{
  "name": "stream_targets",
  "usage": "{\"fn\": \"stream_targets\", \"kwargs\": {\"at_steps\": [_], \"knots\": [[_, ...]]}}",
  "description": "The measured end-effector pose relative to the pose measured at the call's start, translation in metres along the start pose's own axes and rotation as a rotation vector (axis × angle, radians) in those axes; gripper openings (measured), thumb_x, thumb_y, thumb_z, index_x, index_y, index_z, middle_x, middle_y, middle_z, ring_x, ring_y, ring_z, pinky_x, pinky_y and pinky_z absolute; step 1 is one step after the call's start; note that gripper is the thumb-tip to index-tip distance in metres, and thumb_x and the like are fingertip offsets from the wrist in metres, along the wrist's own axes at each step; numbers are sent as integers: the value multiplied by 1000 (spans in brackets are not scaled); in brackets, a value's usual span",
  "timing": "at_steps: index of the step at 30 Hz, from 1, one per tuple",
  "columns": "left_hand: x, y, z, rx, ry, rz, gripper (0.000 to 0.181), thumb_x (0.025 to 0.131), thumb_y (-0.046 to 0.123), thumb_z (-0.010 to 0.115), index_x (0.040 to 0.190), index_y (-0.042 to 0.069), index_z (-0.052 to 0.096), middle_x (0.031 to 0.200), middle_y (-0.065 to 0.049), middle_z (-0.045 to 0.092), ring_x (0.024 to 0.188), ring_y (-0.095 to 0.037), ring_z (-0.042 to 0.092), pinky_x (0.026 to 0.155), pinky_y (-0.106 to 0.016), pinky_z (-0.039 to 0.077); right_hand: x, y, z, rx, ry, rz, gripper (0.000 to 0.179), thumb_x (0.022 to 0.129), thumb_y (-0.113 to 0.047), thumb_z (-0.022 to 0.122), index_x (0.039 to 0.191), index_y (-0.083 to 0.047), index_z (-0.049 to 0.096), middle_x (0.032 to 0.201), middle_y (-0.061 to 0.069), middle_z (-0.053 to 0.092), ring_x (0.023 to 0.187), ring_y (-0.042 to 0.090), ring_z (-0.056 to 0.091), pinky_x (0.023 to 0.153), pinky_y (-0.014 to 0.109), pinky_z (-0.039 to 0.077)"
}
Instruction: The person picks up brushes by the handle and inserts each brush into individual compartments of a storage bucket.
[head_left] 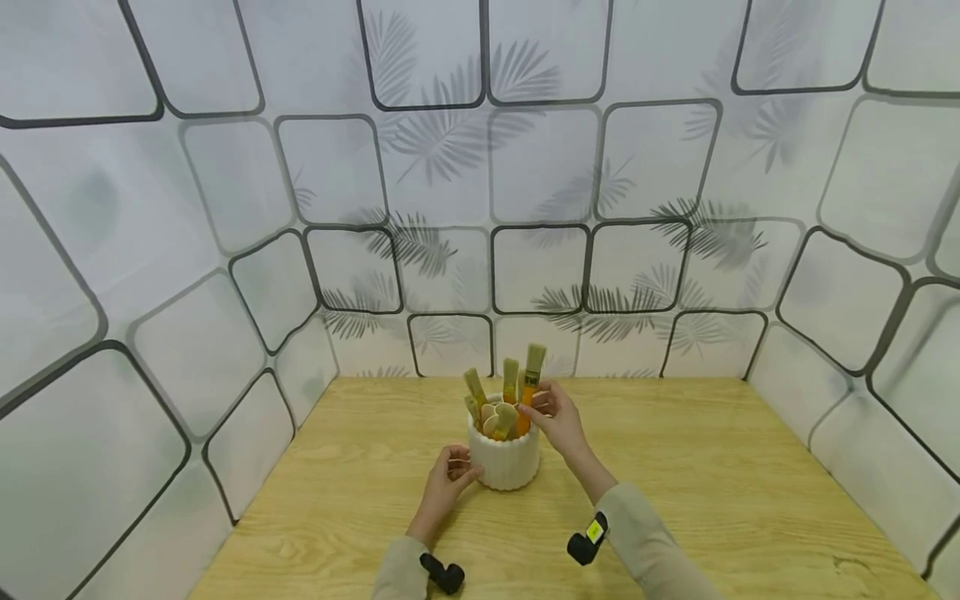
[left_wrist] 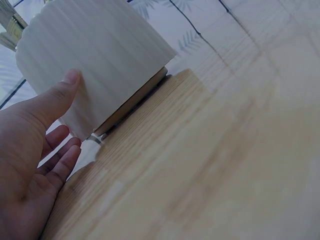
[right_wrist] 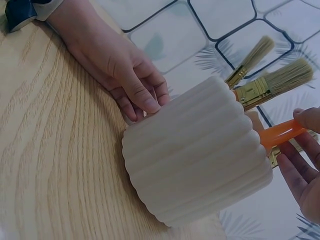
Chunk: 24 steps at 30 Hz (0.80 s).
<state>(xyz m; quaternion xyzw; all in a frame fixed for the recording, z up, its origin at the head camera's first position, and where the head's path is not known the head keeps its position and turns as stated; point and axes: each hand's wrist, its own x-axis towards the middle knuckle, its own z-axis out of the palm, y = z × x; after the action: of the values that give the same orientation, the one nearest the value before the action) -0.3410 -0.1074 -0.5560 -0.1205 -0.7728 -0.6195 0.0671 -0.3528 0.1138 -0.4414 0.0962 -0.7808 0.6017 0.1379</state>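
Observation:
A white ribbed pot [head_left: 506, 465] stands on the wooden table, holding several paintbrushes [head_left: 511, 375] with their bristles up. My right hand [head_left: 558, 423] pinches the orange handle [right_wrist: 281, 134] of the tallest paintbrush [head_left: 535, 360] between thumb and fingers; the handle's lower end is hidden inside the pot. At the pot's left side is my left hand [head_left: 444, 482]. Its thumb rests on the ribbed wall [left_wrist: 100, 65], and its other fingers, loosely bent, lie close to the pot's lower edge in the left wrist view.
The light wooden table [head_left: 360, 467] reaches back to a patterned wall covering [head_left: 442, 267] with dark outlines and leaf prints. More of this covering rises on the left and right. Shorter brushes and pale rounded pieces [head_left: 491, 417] crowd the pot's mouth.

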Motion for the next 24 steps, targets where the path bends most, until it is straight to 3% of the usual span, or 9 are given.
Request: {"fn": "stream_targets", "kwargs": {"at_steps": [7, 16, 24], "knots": [[-9, 24, -2, -23, -15, 17, 39, 84, 16, 69, 112, -2, 49, 111, -19, 54, 104, -38, 53, 83, -30, 49, -1, 2, 0, -9, -6, -6, 36, 82, -13, 72, 110, -5, 53, 93, 13, 63, 83, 24, 62, 73, 35, 53], [0, -2, 0, -6, -4, 27, 43, 83, 28, 71, 112, 4, 50, 110, -12, 55, 100, -24, 55, 81, -22, 49, -1, 2, -1, 2, -3, -27, 32, 80, -12, 72, 107, -5, 55, 92, 13, 64, 81, 23, 63, 72, 35, 54], [0, -4, -1, -4, -6, 30, 44, 82, 31, 70, 112, 6, 50, 110, -12, 55, 101, -25, 56, 82, -22, 49, -1, 3, -2, -16, -5, -24, 31, 81, -11, 72, 106, -5, 55, 91, 13, 63, 81, 24, 63, 71, 36, 54]]}}
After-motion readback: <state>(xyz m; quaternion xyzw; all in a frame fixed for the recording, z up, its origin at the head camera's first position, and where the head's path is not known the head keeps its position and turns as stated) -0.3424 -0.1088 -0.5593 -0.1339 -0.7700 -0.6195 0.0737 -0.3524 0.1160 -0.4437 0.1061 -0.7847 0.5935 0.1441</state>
